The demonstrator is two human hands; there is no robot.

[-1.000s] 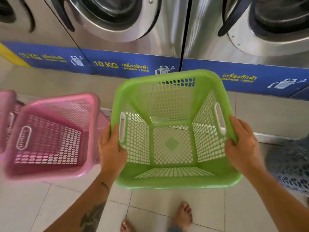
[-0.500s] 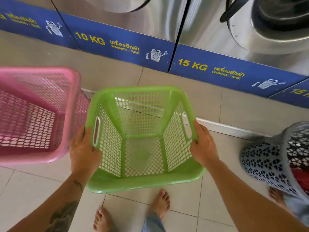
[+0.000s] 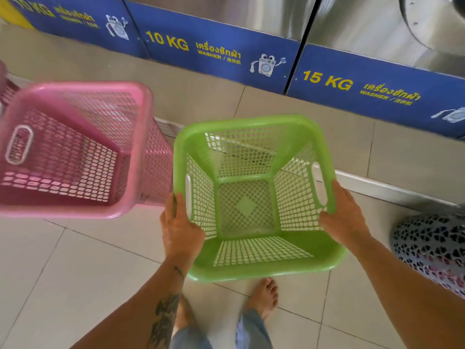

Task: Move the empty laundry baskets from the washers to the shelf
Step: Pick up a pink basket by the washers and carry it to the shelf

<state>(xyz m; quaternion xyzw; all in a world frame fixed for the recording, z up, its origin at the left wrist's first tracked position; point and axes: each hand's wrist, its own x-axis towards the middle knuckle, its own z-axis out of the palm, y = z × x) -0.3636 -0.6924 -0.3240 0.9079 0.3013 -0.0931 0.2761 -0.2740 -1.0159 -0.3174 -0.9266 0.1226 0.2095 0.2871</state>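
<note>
Furthest out from our left fingers stands the pink laundry basket [image 3: 75,152], empty as far as its mesh shows, with a second pink rim just peeking at the frame edge beyond it. Our left hand [image 3: 180,229] wraps the left rim of the green laundry basket [image 3: 254,197], fingers curled over the edge just below the handle slot. The green basket hangs between our two hands, clear of the tiled floor [image 3: 75,273] and plainly empty. Our right hand [image 3: 346,215] clamps the opposite rim, fingertips hooked inside near the right handle slot.

By our judgement the task is barely begun: one basket is lifted near the washers [image 3: 251,11], the pink ones wait, and no shelf is in view (we cannot tell which way it lies).

Past our right fingers a grey patterned basket [image 3: 432,248] sits close, seemingly holding laundry. It and the pink basket flank us, so turning with the green one needs some care.
</note>
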